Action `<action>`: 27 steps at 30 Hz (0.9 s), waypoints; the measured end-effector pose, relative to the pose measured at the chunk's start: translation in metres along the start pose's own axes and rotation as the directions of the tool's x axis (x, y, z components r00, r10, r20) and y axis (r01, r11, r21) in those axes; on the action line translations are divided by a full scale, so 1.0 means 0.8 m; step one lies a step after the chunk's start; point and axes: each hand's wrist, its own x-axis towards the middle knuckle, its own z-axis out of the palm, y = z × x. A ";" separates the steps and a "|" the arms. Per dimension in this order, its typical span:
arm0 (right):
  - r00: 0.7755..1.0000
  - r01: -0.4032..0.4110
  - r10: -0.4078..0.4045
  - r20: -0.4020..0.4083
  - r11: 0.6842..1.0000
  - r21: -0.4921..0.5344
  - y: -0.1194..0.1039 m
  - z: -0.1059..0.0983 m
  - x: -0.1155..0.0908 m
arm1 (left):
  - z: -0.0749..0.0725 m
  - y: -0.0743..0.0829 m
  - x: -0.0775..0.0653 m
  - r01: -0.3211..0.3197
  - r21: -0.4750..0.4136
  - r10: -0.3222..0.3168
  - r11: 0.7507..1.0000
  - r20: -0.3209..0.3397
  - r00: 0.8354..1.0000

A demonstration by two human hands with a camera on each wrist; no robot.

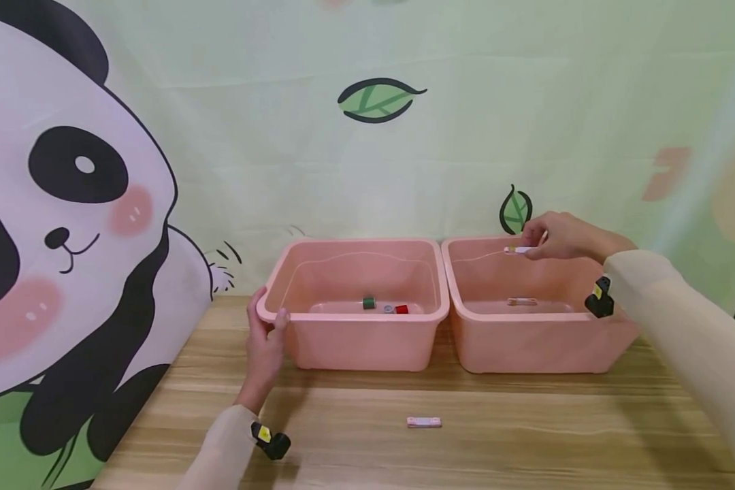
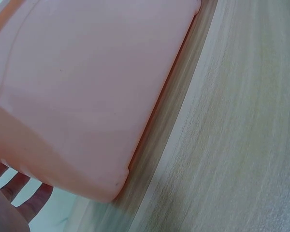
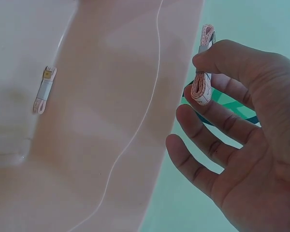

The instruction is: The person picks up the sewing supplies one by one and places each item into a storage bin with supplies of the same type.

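My right hand (image 1: 563, 235) pinches a folded tape measure (image 3: 203, 72) between thumb and fingers, above the right pink bin (image 1: 533, 346). Inside that bin lies another folded tape measure (image 1: 522, 301), with a pale paper band around it. At the left front corner of the left pink bin (image 1: 361, 344), my left hand (image 1: 266, 344) grips the rim, its thumb near the front edge. The left wrist view shows the fingers (image 2: 36, 200) at the bin's side. A third folded, banded tape measure (image 1: 424, 422) lies on the table in front of the bins.
Inside the left bin are a green spool (image 1: 369, 303), a red spool (image 1: 401, 309) and a small pale round piece (image 1: 388, 309). Both bins stand side by side on a wood-grain table (image 1: 343, 435), close to a panda-printed cloth backdrop (image 1: 257, 136).
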 end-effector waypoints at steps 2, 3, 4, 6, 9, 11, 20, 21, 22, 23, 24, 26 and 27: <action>1.000 -0.005 0.005 0.005 1.000 0.009 0.001 0.000 0.001 | 0.000 0.000 0.001 -0.001 -0.001 0.001 1.000 -0.003 1.000; 1.000 -0.008 0.008 0.009 1.000 0.014 0.001 -0.001 0.001 | 0.000 0.000 0.001 -0.002 -0.003 0.002 1.000 -0.003 1.000; 1.000 -0.012 0.012 0.012 1.000 0.019 0.002 -0.001 0.001 | 0.000 0.000 0.001 -0.002 -0.004 0.002 1.000 -0.003 1.000; 1.000 -0.020 0.020 0.017 0.999 0.024 0.002 -0.001 0.002 | 0.000 0.000 0.001 0.000 -0.004 0.000 1.000 -0.003 1.000; 0.999 -0.030 0.030 0.020 0.999 0.022 0.003 -0.001 0.004 | 0.000 0.000 0.001 0.002 -0.002 -0.002 1.000 -0.001 1.000; 0.999 -0.038 0.038 0.018 0.999 0.021 0.004 -0.001 0.006 | 0.000 0.000 0.001 0.003 0.003 -0.003 1.000 0.002 1.000; 0.996 -0.087 0.085 0.028 0.993 0.078 0.007 -0.001 0.010 | -0.001 -0.003 0.004 0.000 0.027 0.000 1.000 -0.005 1.000; 0.995 -0.096 0.093 0.034 0.991 0.089 0.008 -0.001 0.011 | -0.001 -0.003 0.004 -0.001 0.027 0.001 1.000 -0.003 1.000; 0.995 -0.100 0.097 0.039 0.990 0.094 0.009 0.000 0.012 | -0.001 -0.003 0.004 0.005 0.030 -0.005 1.000 -0.004 1.000; 0.995 -0.099 0.096 0.038 0.991 0.089 0.010 0.000 0.014 | -0.001 -0.003 0.003 0.007 0.031 -0.007 0.999 -0.002 1.000; 0.995 -0.091 0.089 0.036 0.993 0.079 0.011 0.001 0.015 | -0.001 -0.003 0.003 0.011 0.032 -0.011 0.999 -0.003 1.000; 0.997 -0.079 0.077 0.032 0.995 0.062 0.013 0.002 0.017 | -0.002 -0.002 0.002 0.013 0.033 -0.013 0.999 0.000 1.000; 0.997 -0.072 0.070 0.027 0.996 0.054 0.013 0.002 0.018 | -0.002 -0.002 0.002 0.011 0.033 -0.011 0.999 0.001 1.000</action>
